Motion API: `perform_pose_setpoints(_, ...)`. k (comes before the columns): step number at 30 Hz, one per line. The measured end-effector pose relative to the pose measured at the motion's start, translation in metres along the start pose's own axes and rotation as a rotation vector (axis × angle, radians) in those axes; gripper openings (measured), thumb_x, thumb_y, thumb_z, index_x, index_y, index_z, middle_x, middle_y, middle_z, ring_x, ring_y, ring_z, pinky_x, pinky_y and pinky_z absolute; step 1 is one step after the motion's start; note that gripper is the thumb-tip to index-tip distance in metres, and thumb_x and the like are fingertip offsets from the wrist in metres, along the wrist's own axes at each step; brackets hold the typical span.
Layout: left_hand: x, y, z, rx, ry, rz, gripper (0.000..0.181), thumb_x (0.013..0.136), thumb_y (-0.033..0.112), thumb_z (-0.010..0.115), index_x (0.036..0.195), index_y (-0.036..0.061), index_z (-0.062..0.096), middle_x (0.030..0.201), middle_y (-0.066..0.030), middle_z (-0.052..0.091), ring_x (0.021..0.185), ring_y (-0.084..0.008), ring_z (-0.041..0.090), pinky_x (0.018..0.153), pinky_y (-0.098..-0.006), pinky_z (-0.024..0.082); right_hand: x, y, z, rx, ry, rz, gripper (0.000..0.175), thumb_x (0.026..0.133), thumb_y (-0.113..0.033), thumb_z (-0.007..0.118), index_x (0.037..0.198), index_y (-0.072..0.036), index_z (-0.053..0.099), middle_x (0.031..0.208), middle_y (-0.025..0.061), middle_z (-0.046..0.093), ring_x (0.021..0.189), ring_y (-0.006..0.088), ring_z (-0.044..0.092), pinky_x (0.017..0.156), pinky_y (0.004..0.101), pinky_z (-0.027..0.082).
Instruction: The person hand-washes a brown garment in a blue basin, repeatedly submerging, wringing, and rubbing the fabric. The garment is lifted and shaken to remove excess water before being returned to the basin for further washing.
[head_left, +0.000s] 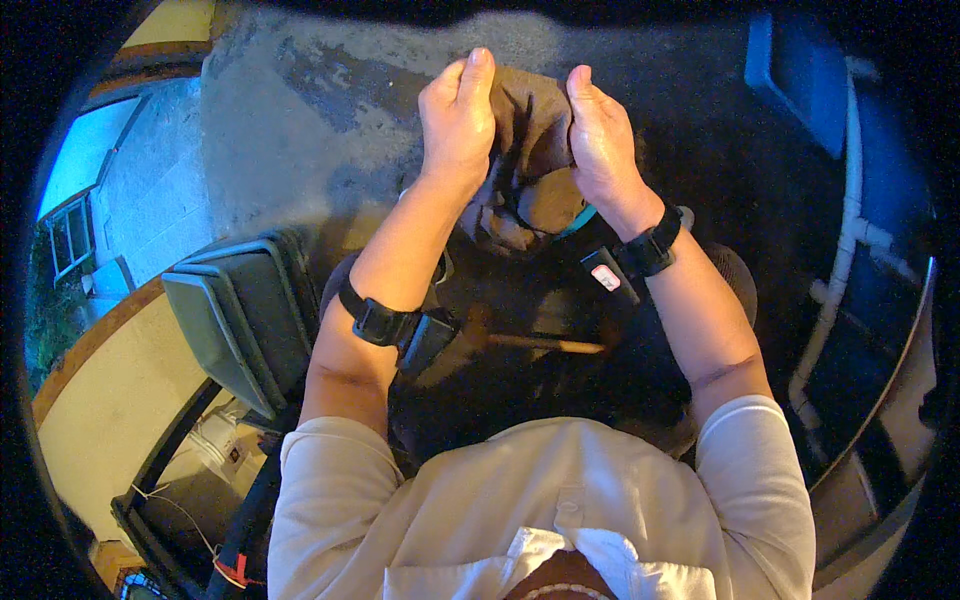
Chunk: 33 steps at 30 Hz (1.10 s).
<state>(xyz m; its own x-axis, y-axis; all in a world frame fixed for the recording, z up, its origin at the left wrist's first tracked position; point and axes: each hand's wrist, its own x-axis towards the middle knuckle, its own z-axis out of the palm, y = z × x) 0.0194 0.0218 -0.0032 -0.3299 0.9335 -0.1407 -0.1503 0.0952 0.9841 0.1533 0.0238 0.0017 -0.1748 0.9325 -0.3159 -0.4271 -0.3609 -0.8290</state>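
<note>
A brown cloth (536, 112), perhaps a garment, spans the space between my two hands and hangs down in folds. My left hand (457, 120) grips its left edge, thumb uppermost and fingers curled. At the right edge my right hand (604, 139) holds the cloth, its thumb up and its fingers largely hidden. Below the hands, a rounded brown bulge (553, 201) shows beside the folds; whether it is part of the same cloth I cannot tell. A turquoise edge (581, 221) shows under that bulge. Both forearms wear black straps with small devices.
Grey stacked plastic items (240, 315), possibly chairs, stand at my left near a black frame (161, 465) and a white container (217, 446). A pale pipe (840, 247) runs along the right. A wooden stick (581, 346) lies low in shadow. Wet-looking concrete floor (300, 150) stretches ahead.
</note>
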Motion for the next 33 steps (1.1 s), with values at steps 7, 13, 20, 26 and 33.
perform_pose_setpoints(7,-0.004,0.009,-0.006,-0.232,-0.063,-0.140,0.028,0.094,0.029,0.053,0.090,0.0023,0.058,0.087,-0.0063,0.063,0.082,-0.0167,0.061,0.078,-0.0311,0.048,0.009,0.006,-0.014,-0.077,-0.054,0.031,0.045,0.095,-0.046,0.045,0.079,-0.006,0.060,0.074,-0.0030,0.055,0.067,0.0061,0.043,0.059,0.0236,0.037)
perform_pose_setpoints(13,-0.003,0.012,-0.014,-0.287,-0.118,-0.070,0.024,0.094,0.024,0.054,0.092,0.0018,0.061,0.088,-0.0056,0.064,0.081,-0.0162,0.061,0.076,-0.0299,0.048,0.012,-0.002,-0.018,-0.085,0.047,-0.049,0.031,0.095,-0.029,0.053,0.090,-0.001,0.064,0.083,0.0023,0.062,0.075,0.0091,0.053,0.069,0.0236,0.044)
perform_pose_setpoints(20,-0.025,0.024,-0.014,0.111,-0.499,-0.348,0.030,0.093,0.025,0.051,0.090,-0.0015,0.065,0.084,-0.0057,0.065,0.073,-0.0124,0.061,0.067,-0.0236,0.047,0.016,-0.019,-0.030,0.057,0.116,0.002,0.032,0.084,0.005,0.044,0.112,-0.002,0.058,0.093,0.0090,0.062,0.084,0.0165,0.059,0.077,0.0282,0.048)
perform_pose_setpoints(26,-0.023,0.004,-0.011,0.133,-0.154,-0.631,0.022,0.087,0.009,0.056,0.106,-0.0032,0.056,0.076,-0.0090,0.061,0.062,-0.0184,0.060,0.053,-0.0282,0.047,0.005,-0.033,-0.040,0.040,-0.072,0.112,0.040,0.081,0.002,0.038,0.117,-0.002,0.056,0.104,0.0101,0.058,0.095,0.0202,0.055,0.090,0.0324,0.045)
perform_pose_setpoints(33,-0.023,-0.012,-0.011,0.550,-0.502,-0.536,0.016,0.082,0.008,0.059,0.094,-0.0019,0.063,0.074,-0.0103,0.063,0.065,-0.0162,0.062,0.056,-0.0294,0.048,-0.016,-0.034,-0.038,-0.053,-0.235,0.161,0.037,0.076,0.001,0.038,0.107,-0.001,0.058,0.100,0.0092,0.058,0.090,0.0187,0.056,0.083,0.0306,0.046)
